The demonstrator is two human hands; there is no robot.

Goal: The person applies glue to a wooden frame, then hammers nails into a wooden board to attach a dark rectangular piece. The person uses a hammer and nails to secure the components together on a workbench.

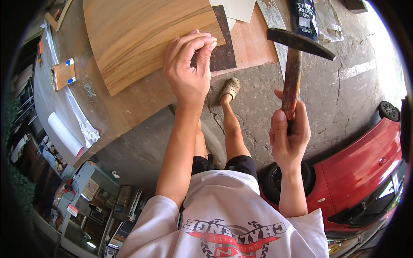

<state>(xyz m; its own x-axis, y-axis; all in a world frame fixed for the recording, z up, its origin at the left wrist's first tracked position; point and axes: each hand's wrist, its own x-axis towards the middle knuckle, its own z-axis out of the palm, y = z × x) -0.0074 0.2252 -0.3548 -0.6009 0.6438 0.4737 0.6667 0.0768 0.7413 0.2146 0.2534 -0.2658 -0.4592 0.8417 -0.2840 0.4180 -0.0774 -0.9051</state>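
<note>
My left hand (187,71) is over the right edge of a light wood-grain board (137,38). Its thumb and forefinger are pinched together, with the other fingers curled behind; anything between the tips is too small to make out. On my right, a hammer (293,71) is raised upright in my right hand (291,135), fingers wrapped round the lower part of its worn wooden handle. The dark steel head is at the top, well apart from the board. A dark brown sheet (226,53) shows from under the board's right corner.
The board rests on a brown worktable (124,114). A white roll (64,134) and a small wood piece with blue tape (64,75) lie on the left. Pinkish plywood (254,47) and a black packet (304,19) are beyond. A red car (357,167) stands right.
</note>
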